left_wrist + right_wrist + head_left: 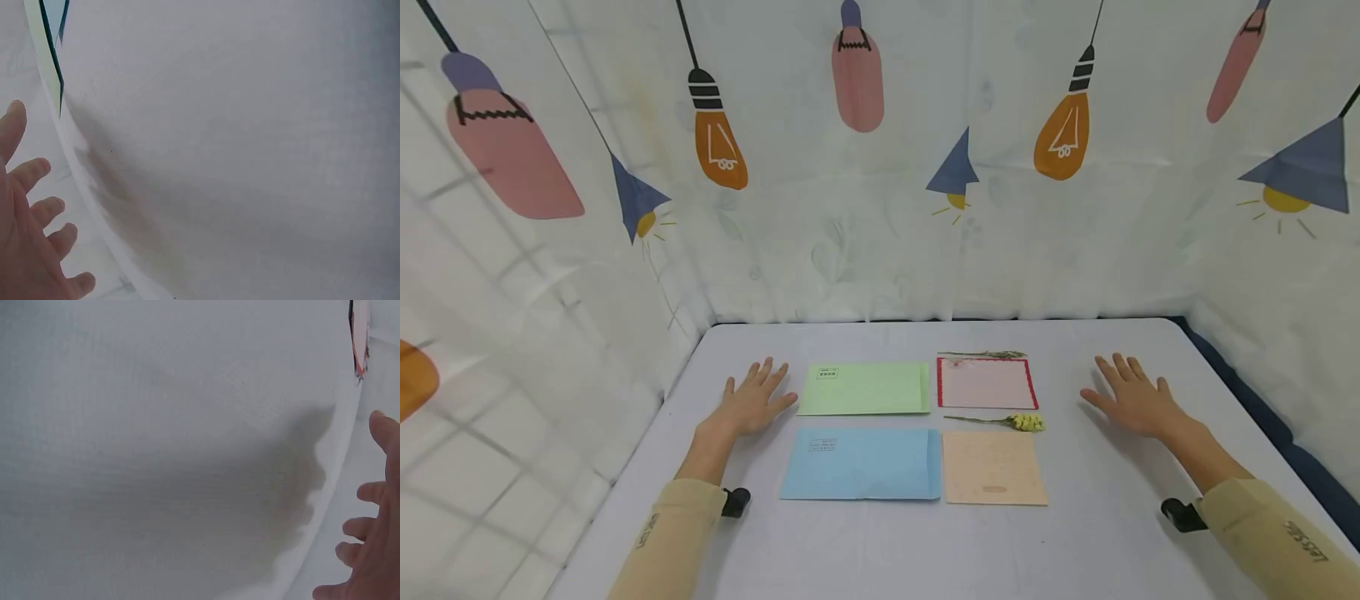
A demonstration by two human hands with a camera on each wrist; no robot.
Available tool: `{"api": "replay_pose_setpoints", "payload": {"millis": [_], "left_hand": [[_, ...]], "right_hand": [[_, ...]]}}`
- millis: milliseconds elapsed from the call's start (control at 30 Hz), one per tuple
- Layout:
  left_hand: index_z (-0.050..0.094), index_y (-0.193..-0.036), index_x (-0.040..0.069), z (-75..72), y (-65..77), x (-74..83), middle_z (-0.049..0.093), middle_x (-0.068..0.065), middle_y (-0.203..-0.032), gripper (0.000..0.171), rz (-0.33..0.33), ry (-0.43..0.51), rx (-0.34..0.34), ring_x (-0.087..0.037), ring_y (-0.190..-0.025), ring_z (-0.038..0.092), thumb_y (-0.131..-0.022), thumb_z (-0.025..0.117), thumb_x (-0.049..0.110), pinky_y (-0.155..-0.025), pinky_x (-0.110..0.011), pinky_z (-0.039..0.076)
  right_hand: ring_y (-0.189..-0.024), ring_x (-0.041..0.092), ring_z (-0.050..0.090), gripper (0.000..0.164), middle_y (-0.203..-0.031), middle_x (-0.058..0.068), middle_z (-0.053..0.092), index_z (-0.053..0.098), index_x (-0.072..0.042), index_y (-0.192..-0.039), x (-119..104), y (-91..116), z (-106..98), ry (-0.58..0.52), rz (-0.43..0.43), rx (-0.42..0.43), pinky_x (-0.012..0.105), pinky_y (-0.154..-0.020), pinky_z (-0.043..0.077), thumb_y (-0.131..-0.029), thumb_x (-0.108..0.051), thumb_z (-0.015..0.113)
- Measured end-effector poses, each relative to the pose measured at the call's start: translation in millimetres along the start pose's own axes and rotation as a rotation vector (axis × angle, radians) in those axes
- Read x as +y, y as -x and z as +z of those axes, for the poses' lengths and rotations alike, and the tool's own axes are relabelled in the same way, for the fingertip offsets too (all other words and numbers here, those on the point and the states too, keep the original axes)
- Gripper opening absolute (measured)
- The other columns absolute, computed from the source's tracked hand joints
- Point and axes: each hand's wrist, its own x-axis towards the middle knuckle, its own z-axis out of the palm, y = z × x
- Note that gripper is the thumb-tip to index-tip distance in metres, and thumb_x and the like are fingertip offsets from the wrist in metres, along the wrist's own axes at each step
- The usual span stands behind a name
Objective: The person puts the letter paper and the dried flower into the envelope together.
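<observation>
My left hand [749,403] is spread flat, palm down, left of a green envelope [863,389]. Its fingers [39,172] hold nothing in the left wrist view. Nearer me lies a blue envelope [861,464]. My right hand [1138,403], fingers spread, is to the right of a red-bordered card [987,383]; in the right wrist view a shadow falls on the cloth beside it. A yellow flower sprig [1022,422] lies between the card and a tan paper piece [994,468] with an oval slot. A thin greenish sprig [992,355] lies along the card's far edge.
A white-covered table [880,550] carries everything. White curtains [880,250] printed with lamps and bulbs stand behind it and at both sides. Dark fabric [1255,392] runs along the table's right edge. Black wrist straps [1183,515] show at both sleeves.
</observation>
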Motion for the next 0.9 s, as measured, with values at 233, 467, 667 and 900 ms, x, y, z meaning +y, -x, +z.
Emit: {"api": "replay_pose_setpoints", "payload": {"millis": [233,467,667,900], "left_hand": [[0.044,-0.154,0.002,5.8,0.2,-1.8,0.033,-0.030,-0.158,0.067,0.010,-0.008,0.053,-0.050,-0.145,0.028,-0.106,0.050,0.049,-0.111,-0.075,0.013],[0.055,-0.145,0.002,6.7,-1.3,0.0,0.045,-0.030,-0.149,0.062,0.062,0.026,0.108,-0.050,-0.138,0.039,-0.105,0.055,0.048,-0.106,-0.074,0.024],[0.056,-0.145,0.004,4.4,1.0,15.6,0.048,-0.028,-0.148,0.059,0.081,0.044,0.099,-0.047,-0.138,0.040,-0.104,0.056,0.046,-0.107,-0.072,0.026],[0.057,-0.145,0.005,6.1,3.4,37.0,0.050,-0.026,-0.145,0.057,0.133,0.035,0.111,-0.046,-0.135,0.044,-0.104,0.058,0.045,-0.105,-0.070,0.030]], "right_hand": [[-0.131,0.062,0.037,0.068,-0.143,0.044,0.039,0.046,0.015,-0.141,-4,1,4,-0.003,-0.027,0.093,0.076,-0.101,0.033,-0.107,-0.043,0.052],[-0.121,0.058,0.049,0.050,-0.133,0.040,0.051,0.055,0.012,-0.132,-12,4,5,-0.049,-0.023,0.159,0.070,-0.096,0.042,-0.105,-0.029,0.059],[-0.114,0.051,0.057,0.039,-0.124,0.034,0.061,0.060,0.010,-0.128,-25,8,6,-0.128,-0.063,0.215,0.064,-0.094,0.048,-0.102,-0.020,0.064],[-0.102,0.041,0.063,0.030,-0.110,0.024,0.068,0.064,0.007,-0.122,-43,12,13,-0.220,-0.099,0.269,0.058,-0.085,0.053,-0.100,-0.014,0.066]]}}
